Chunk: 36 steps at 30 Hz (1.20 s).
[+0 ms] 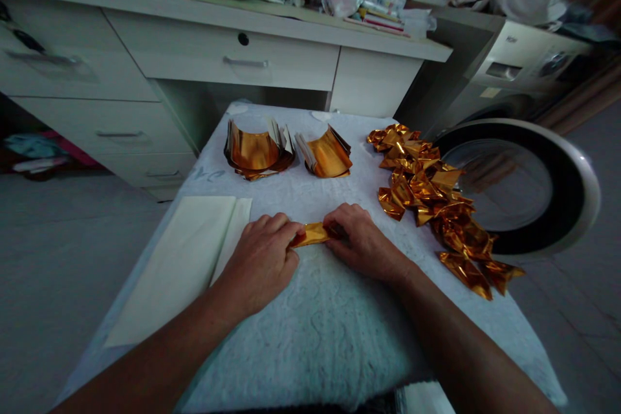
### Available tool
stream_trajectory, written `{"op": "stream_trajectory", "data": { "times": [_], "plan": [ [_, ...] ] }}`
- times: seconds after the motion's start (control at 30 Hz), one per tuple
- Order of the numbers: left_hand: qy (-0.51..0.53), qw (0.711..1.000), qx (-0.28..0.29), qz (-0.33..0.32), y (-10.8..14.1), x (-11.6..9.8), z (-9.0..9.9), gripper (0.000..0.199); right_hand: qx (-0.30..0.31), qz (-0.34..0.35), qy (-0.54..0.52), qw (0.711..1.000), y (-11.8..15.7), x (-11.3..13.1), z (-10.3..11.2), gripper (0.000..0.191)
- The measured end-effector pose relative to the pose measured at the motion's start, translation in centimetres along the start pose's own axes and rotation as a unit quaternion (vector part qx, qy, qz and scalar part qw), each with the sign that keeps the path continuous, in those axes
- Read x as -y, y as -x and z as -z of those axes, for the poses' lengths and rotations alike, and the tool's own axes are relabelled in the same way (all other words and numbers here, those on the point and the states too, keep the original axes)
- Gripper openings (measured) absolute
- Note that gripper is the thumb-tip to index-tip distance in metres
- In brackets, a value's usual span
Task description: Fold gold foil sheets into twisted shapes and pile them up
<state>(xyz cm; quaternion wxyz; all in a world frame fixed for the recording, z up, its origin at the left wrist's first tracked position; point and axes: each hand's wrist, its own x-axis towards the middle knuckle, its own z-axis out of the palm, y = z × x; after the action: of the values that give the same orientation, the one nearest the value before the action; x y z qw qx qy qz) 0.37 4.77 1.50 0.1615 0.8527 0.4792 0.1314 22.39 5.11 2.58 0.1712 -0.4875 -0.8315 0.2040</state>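
Your left hand (269, 252) and right hand (361, 242) pinch opposite ends of a gold foil strip (313, 233) midway across the cloth-covered worktop (276, 197), seemingly to keep it taut; curved foil stacks (255, 150) stand just beyond, apparently for easy reach, folded foil pieces (422, 191) heaped rightward.

On the table (349, 310), which has a pale cloth (301, 356), two curved gold stacks (255, 152) lie at the far side, white sheets (179, 259) at the left, and folded gold pieces (453, 233) at the right.
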Motion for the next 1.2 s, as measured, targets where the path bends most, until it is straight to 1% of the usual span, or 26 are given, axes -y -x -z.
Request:
{"op": "stream_trajectory", "data": {
  "times": [0.07,0.2,0.3,0.43,0.53,0.8,0.93,1.2],
  "plan": [
    [-0.007,1.000,-0.004,-0.004,0.0,-0.1,0.0,0.021,-0.007,0.001,-0.004,1.000,-0.1,0.0,-0.2,0.011],
    [-0.009,1.000,-0.011,-0.002,-0.2,-0.1,-0.1,0.020,-0.029,0.002,-0.036,0.999,-0.2,-0.2,-0.4,0.009],
    [0.021,0.999,-0.027,0.000,-0.3,0.1,-0.3,0.019,-0.044,-0.008,-0.076,0.996,-0.1,-0.3,-0.4,0.008],
    [0.089,0.994,-0.057,0.013,-0.2,0.3,-0.3,0.021,-0.054,-0.035,-0.107,0.992,0.0,-0.2,-0.3,0.008],
    [0.122,0.991,-0.054,0.019,-0.1,0.3,-0.2,0.020,-0.060,-0.041,-0.117,0.990,0.0,-0.3,-0.6,0.011],
    [0.151,0.986,-0.058,0.034,-0.3,0.2,0.1,0.020,-0.090,-0.046,-0.165,0.981,0.0,-0.4,-0.9,0.014],
    [0.156,0.985,-0.067,0.032,-0.4,0.3,0.1,0.023,-0.098,-0.041,-0.172,0.979,-0.1,-0.3,-1.0,0.013],
    [0.159,0.984,-0.075,0.032,-0.5,0.1,0.2,0.021,-0.105,-0.038,-0.181,0.977,-0.1,-0.2,-1.2,0.015]
  ]
}}
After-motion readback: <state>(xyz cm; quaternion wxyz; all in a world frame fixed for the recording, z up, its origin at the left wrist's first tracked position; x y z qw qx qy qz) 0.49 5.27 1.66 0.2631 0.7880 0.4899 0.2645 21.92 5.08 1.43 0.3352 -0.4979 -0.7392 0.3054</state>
